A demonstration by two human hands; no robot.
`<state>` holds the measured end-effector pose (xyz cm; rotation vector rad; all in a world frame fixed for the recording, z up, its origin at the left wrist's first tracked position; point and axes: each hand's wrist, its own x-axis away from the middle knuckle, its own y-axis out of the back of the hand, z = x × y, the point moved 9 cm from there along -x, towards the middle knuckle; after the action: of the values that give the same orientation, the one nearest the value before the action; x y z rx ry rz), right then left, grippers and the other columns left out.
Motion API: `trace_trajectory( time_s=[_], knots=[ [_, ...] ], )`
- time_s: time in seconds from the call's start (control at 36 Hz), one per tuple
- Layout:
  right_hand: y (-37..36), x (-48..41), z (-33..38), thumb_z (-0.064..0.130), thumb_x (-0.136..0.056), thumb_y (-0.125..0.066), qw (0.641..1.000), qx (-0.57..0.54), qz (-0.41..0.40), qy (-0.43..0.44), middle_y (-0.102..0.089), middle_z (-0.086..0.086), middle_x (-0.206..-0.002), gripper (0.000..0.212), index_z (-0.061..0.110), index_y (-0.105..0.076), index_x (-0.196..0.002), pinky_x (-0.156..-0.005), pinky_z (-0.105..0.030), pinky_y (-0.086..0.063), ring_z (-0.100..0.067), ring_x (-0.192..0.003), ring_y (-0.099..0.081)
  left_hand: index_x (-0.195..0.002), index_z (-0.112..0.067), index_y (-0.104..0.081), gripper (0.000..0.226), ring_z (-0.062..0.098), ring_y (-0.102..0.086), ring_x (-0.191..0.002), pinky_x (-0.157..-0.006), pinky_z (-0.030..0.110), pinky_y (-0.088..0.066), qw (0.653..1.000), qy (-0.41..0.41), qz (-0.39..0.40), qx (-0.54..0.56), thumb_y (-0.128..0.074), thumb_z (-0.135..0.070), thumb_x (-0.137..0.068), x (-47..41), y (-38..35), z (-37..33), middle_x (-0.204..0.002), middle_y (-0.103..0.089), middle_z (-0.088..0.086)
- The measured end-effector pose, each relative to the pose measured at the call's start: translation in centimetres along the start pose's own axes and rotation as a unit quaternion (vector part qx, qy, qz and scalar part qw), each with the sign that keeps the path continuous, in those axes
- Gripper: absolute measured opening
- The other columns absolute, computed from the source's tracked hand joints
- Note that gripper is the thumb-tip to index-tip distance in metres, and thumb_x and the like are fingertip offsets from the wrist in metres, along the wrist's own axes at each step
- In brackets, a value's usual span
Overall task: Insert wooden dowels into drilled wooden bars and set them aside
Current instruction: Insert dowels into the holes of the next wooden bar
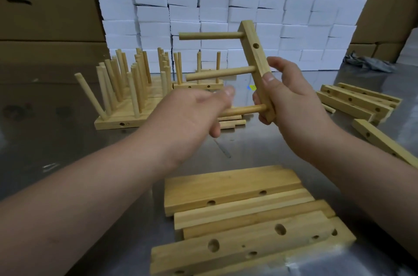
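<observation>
Seating the lowest dowel
Right hand (pixel 287 99) grasps the near-upright bar (pixel 255 65); left hand (pixel 194 113) fingers (pixel 214 130) curl round the lowest dowel (pixel 248 109), pointing left, crosswise.

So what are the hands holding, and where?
The right hand grips the bar at its lower end; the left hand grips the lowest dowel.

Drilled wooden bar (pixel 256 65) held upright, 3 dowels (pixel 222 73) pointing left
</observation>
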<state>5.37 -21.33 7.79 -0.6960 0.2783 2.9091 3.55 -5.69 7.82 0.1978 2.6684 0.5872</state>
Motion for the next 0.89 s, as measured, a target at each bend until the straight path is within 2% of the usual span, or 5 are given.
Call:
trace_trajectory(
  time_s=[0.25, 0.39, 0.56, 0.75, 0.89],
  knots=[
    [0.3, 0.4, -3.4, 0.022, -0.090, -0.041, 0.916, -0.293, 0.099, -0.256, -0.043, 0.000, -0.049, 0.014, 0.014, -0.047, -0.080, -0.031, -0.014, -0.025, -0.006, -0.033, -0.029, -0.102, -0.030, -0.063, 0.020, 0.001, -0.051, -0.054, -0.064, 0.027, -0.042, 0.994, 0.049, -0.102, 0.006, -0.050, -0.019, -0.091, -1.4, 2.8, 4.7, -0.067, -0.065, -0.012],
    [-3.4, 3.9, -2.6, 0.018, -0.094, -0.039, 0.779, -0.375, 0.339, -0.371, -0.064, -0.018, -0.071, 0.033, -0.010, -0.057, -0.094, -0.045, -0.020, -0.036, -0.012, -0.048, -0.037, -0.142, -0.038, -0.026, 0.074, 0.002, -0.066, -0.075, -0.063, 0.023, -0.050, 0.995, 0.020, -0.012, 0.101, -0.063, -0.028, -0.078, -1.5, 1.3, 5.1, -0.107, -0.057, -0.023],
    [-3.4, 4.0, -3.3, 0.017, -0.089, -0.052, 0.743, -0.384, 0.389, -0.387, -0.067, -0.030, -0.090, 0.036, -0.016, -0.061, -0.097, -0.041, -0.020, -0.047, -0.015, -0.042, -0.059, -0.091, -0.032, -0.065, 0.020, 0.002, -0.059, -0.057, -0.052, 0.014, -0.046, 0.995, -0.034, 0.025, 0.090, -0.067, -0.020, -0.074, -1.1, 0.4, 4.2, -0.068, -0.066, -0.012],
    [0.3, 0.2, -5.5, 0.028, -0.097, -0.039, 0.897, -0.296, 0.097, -0.313, -0.055, -0.007, -0.057, 0.034, 0.003, -0.057, -0.084, -0.040, -0.022, -0.052, -0.008, -0.036, -0.049, -0.091, -0.015, -0.067, 0.022, 0.001, -0.043, -0.051, -0.053, 0.021, -0.034, 0.998, 0.015, -0.061, -0.012, -0.067, -0.034, -0.079, -1.9, 2.1, 6.9, -0.058, -0.050, -0.013],
    [1.0, -0.5, -5.2, 0.003, -0.091, -0.048, 0.951, -0.215, 0.074, -0.212, -0.060, -0.004, -0.057, 0.010, 0.003, -0.057, -0.086, -0.064, -0.026, -0.058, -0.011, -0.050, -0.058, -0.119, -0.018, -0.061, 0.044, 0.008, -0.055, -0.090, -0.076, 0.021, -0.037, 0.993, 0.065, -0.094, -0.018, -0.065, -0.039, -0.080, -2.1, 2.7, 8.1, -0.091, -0.061, -0.013]
  ],
)
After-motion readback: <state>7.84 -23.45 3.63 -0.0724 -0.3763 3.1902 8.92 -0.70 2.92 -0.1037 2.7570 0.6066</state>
